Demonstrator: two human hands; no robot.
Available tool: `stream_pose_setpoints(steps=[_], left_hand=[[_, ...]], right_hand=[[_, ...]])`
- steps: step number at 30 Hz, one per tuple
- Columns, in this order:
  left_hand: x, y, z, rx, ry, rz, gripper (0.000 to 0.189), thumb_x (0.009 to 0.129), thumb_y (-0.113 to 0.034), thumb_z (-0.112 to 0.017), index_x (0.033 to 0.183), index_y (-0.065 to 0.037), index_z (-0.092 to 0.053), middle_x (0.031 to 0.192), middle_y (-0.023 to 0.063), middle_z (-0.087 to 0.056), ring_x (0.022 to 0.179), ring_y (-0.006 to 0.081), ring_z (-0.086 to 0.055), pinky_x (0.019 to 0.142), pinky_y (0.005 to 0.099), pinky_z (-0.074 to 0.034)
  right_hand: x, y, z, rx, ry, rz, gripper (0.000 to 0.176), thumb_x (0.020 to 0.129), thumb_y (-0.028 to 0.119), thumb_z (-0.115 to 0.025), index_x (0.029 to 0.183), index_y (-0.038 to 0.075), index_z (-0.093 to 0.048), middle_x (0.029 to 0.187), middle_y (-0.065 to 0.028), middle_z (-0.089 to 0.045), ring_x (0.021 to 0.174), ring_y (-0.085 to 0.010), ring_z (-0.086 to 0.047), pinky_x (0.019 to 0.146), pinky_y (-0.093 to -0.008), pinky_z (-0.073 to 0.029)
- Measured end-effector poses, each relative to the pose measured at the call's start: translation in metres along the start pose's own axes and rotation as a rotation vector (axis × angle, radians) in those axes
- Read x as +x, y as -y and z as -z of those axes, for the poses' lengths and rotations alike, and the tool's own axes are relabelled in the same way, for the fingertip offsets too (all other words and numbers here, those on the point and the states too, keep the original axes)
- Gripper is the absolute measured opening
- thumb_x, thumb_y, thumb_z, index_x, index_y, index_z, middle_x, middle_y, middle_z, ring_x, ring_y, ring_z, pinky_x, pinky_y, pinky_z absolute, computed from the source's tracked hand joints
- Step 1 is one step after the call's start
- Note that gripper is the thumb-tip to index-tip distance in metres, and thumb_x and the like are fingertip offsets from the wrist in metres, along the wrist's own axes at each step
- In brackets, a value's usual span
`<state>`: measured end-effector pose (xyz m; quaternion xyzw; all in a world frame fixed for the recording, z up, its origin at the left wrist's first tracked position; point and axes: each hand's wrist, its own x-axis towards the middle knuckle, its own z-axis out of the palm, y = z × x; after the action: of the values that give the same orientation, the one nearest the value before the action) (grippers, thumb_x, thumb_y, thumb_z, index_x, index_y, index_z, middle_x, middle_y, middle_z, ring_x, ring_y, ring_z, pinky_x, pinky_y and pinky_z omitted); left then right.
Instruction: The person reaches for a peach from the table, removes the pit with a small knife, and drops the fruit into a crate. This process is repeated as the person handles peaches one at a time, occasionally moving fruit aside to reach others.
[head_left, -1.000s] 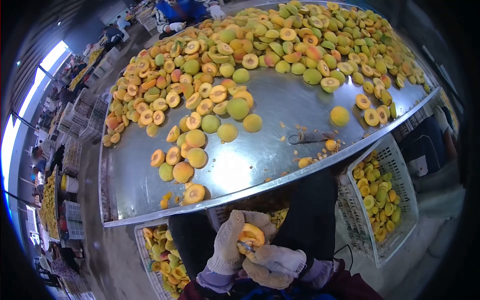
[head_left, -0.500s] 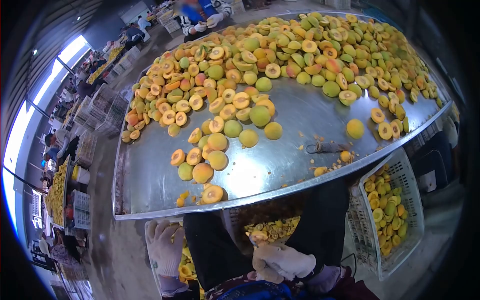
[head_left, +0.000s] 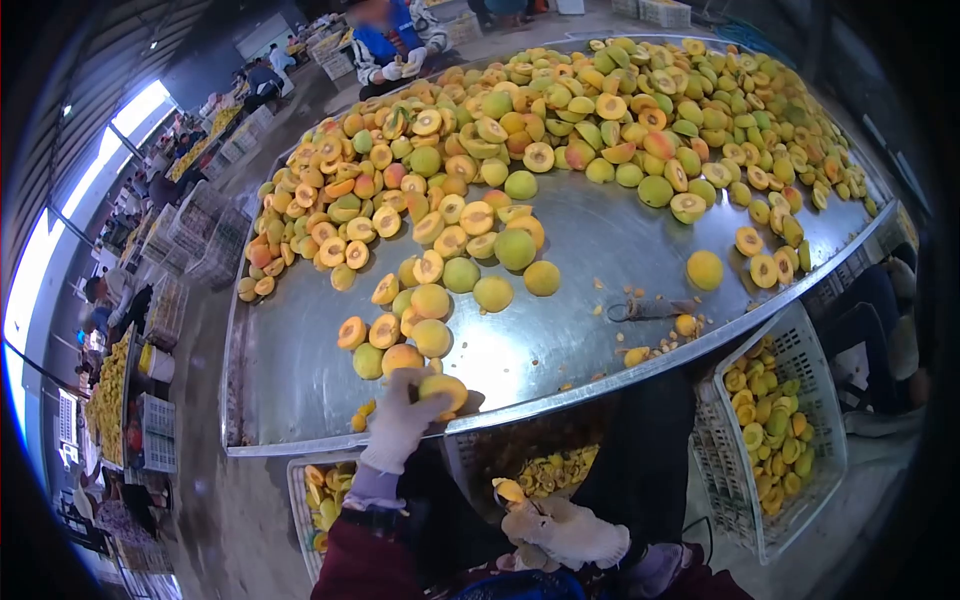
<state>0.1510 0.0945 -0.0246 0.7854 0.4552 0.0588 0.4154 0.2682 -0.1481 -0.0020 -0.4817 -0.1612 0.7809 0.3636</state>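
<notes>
My left hand (head_left: 402,418), in a pale knit glove, reaches over the near edge of the metal table. Its thumb and fingers close on a yellow peach half (head_left: 446,391). More peaches, whole and halved, lie just beyond, with a whole orange one (head_left: 402,359) touching the fingers. My right hand (head_left: 568,532), gloved too, is closed low over my lap. A small hand tool seems to be in it, mostly hidden by the fingers, with a piece of orange peach (head_left: 509,491) at its end. Below lies a container of peach scraps (head_left: 560,472).
A large peach pile covers the far side of the metal table (head_left: 330,400). A loop-ended tool (head_left: 650,311) lies near the front edge among scraps. Crates of peach pieces stand at right (head_left: 708,440) and left (head_left: 300,490). Across the table sits another person (head_left: 385,45).
My left hand has risen from beside the left crate onto the table edge and taken hold of the peach half. My right hand has stayed over my lap. The view has shifted slightly.
</notes>
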Motion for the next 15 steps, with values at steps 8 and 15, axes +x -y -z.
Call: stream_pose_setpoints(steps=[8, 15], left_hand=[[-0.077, -0.056, 0.0, -0.105, 0.268, -0.34, 0.033, 0.081, -0.007, -0.064, 0.111, 0.001, -0.053, 0.112, 0.0152, -0.06, 0.098, 0.0244, -0.062, 0.084, 0.0339, -0.052], [-0.095, -0.04, -0.036, -1.107, 0.114, 0.04, 0.044, 0.077, -0.021, -0.063, 0.115, 0.0, -0.052, 0.115, 0.0202, -0.061, 0.1, 0.0296, -0.064, 0.088, 0.0393, -0.054]], right_hand=[[0.001, -0.002, -0.004, -0.569, -0.257, 0.183, 0.045, 0.092, 0.048, -0.057, 0.112, 0.008, -0.058, 0.074, -0.0035, -0.068, 0.075, -0.0125, -0.07, 0.072, -0.0284, -0.052], [-0.019, 0.009, -0.008, -0.466, -0.277, 0.241, 0.055, 0.089, 0.058, -0.056, 0.114, 0.009, -0.059, 0.077, -0.0056, -0.068, 0.081, -0.0215, -0.069, 0.077, -0.0335, -0.051]])
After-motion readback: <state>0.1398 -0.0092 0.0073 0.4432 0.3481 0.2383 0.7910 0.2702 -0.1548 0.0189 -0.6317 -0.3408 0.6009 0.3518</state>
